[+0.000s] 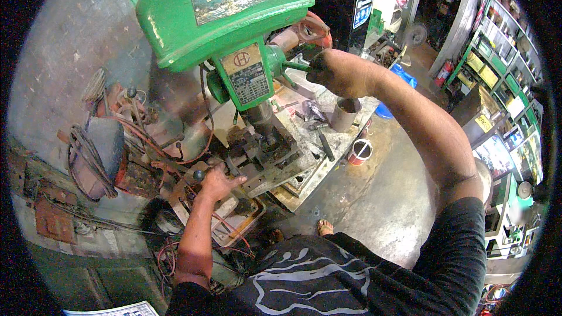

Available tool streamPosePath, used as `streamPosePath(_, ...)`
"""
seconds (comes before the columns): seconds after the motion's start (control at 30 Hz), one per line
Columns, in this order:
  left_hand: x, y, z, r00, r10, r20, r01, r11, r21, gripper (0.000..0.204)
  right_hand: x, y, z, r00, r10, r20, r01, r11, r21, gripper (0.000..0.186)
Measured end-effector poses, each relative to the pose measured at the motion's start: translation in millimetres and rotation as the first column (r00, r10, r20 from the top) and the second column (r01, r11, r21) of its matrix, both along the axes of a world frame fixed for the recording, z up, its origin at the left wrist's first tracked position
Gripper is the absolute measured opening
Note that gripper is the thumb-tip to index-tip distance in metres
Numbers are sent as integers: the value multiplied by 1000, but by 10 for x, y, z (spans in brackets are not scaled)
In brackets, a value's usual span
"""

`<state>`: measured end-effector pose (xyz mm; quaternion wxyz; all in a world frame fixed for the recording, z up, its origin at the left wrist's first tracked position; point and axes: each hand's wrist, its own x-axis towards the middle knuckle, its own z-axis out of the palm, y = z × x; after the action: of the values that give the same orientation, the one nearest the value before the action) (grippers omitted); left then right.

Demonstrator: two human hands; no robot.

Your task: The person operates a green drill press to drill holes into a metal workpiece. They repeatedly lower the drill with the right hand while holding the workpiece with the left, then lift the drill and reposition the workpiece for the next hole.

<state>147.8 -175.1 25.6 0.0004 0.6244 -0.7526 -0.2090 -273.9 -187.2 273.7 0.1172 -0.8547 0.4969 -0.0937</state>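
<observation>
A green drill press (pixel 175 29) fills the upper middle. My right hand (pixel 339 75), arm stretched out, is closed around its green feed lever (pixel 297 66). Below the head, the spindle (pixel 266 131) comes down over a dark metal machine vise (pixel 275 167). At the vise's near left end, my left hand (pixel 218 184) is curled over a handle with a black ball knob (pixel 199 175); the thumb sticks out toward the vise. The palm hides most of that handle. I cannot make out a workpiece under the spindle.
Right of the vise, the worktable holds a metal can (pixel 345 114) and a dark bar-shaped tool (pixel 326 146). A small bucket (pixel 359 152) stands beyond its edge. Cables and a hose (pixel 205 140) run along the left. A tray (pixel 240 219) sits below the vise; shelves (pixel 497 52) stand far right.
</observation>
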Motion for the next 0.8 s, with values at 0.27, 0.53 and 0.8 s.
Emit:
streamPosePath(0.27,35,-15,-69,998,-42,38,44,998,-44,125,60,70,63,997,-78,-23,78,997,21,27)
streamPosePath(0.53,6,2,-27,1000,-12,-10,12,1000,-20,112,89,110,110,994,-37,-102,33,999,-35,27)
streamPosePath(0.8,11,21,-18,997,-43,-56,39,997,-64,112,77,117,75,994,-9,-107,-1,996,-87,24)
